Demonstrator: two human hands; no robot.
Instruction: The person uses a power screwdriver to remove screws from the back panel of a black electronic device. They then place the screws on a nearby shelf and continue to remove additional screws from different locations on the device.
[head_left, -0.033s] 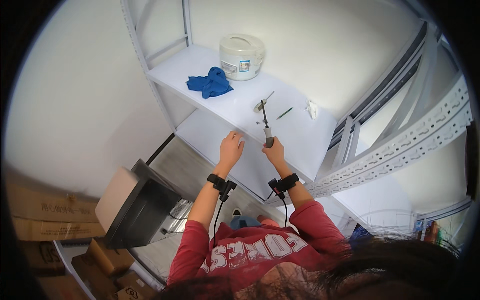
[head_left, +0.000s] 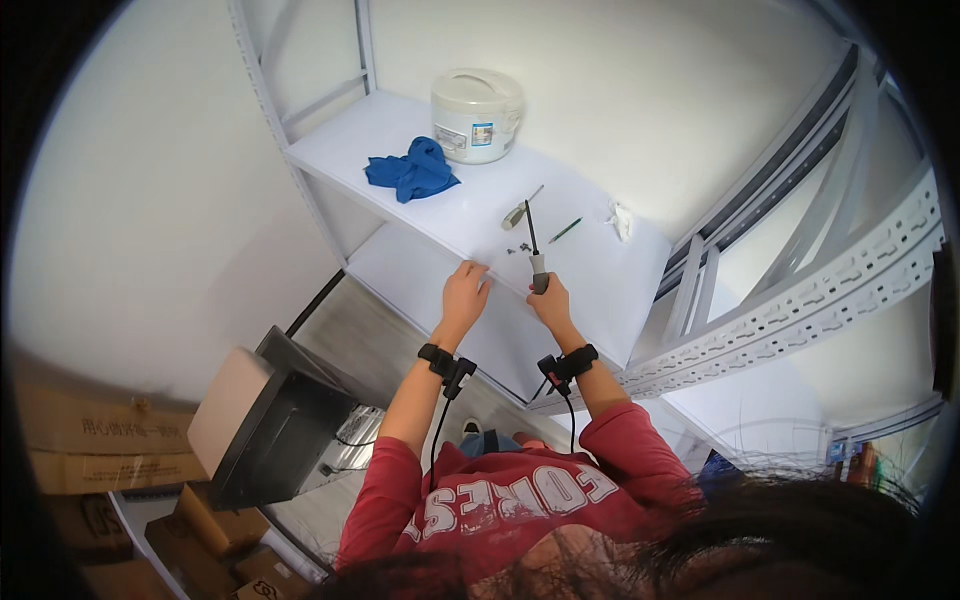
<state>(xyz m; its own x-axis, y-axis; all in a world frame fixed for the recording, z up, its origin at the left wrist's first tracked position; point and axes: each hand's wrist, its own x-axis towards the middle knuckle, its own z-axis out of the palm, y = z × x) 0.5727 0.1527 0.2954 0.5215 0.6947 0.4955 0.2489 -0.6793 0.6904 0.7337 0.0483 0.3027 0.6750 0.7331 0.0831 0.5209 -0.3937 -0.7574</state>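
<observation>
My right hand [head_left: 550, 300] is wrapped round the grey handle of a screwdriver [head_left: 537, 262]. Its dark shaft points up and away over the white shelf board [head_left: 590, 290]. My left hand [head_left: 464, 298] rests at the board's front edge, fingers loosely bent and thumb apart, with nothing seen in it. Just beyond the right hand lie a few small screws [head_left: 524, 247]. A second screwdriver [head_left: 515, 215] with a pale handle lies behind them, partly crossed by the held one's shaft. To its right is a thin green pen-like stick [head_left: 566, 230].
A white lidded tub [head_left: 477, 115] stands at the back of the shelf, with a blue cloth [head_left: 412, 170] before it. Crumpled white tissue [head_left: 621, 222] lies at right. Perforated metal rails [head_left: 780, 320] flank the shelf. Cardboard boxes [head_left: 220, 515] and a black-and-beige machine [head_left: 270, 430] are lower left.
The shelf and the things on it appear shifted slightly left as the view moves. Both hands keep nearly the same pose, and the screwdriver stays in my right hand.
</observation>
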